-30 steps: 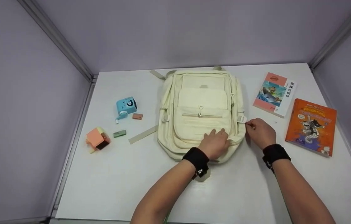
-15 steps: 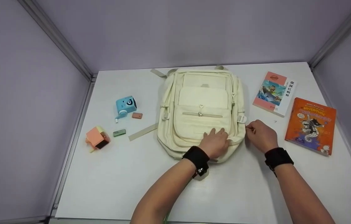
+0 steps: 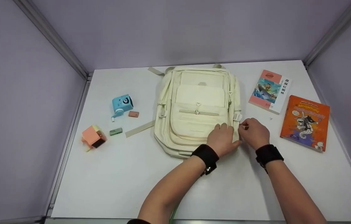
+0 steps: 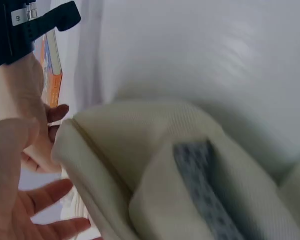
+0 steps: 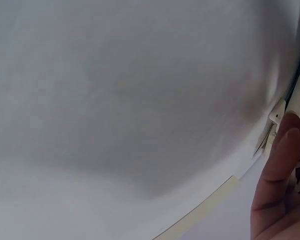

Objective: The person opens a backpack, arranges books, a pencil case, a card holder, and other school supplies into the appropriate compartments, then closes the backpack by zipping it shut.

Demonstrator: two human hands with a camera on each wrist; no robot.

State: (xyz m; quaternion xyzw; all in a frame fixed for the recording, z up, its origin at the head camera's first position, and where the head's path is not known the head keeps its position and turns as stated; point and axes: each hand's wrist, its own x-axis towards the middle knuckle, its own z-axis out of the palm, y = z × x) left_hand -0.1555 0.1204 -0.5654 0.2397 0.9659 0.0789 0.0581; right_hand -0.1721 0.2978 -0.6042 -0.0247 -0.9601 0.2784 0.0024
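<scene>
A cream backpack [image 3: 198,96] lies front side up on the white table [image 3: 225,193]. My left hand [image 3: 221,140] rests on its lower right corner with the fingers extended and spread. At the right side, just below the pale side buckle [image 3: 237,117], my right hand [image 3: 254,133] pinches a small zipper pull with thumb and forefinger; the fingers partly cover it. In the left wrist view, the left fingers [image 4: 55,195] lie against the cream fabric [image 4: 140,125]. Curled right-hand fingers [image 5: 282,165] show at the edge of the right wrist view.
Right of the backpack lie a pink-and-white book [image 3: 270,91] and an orange book [image 3: 305,122]. At left stand a blue pencil sharpener [image 3: 122,104] with a crank and an orange box-shaped item [image 3: 93,137]. Beside them are a reddish eraser [image 3: 133,114] and a green eraser [image 3: 116,131].
My left hand has slid right across the backpack's lower front to its corner, close to the right hand. The right hand has stayed by the side, just below the buckle.
</scene>
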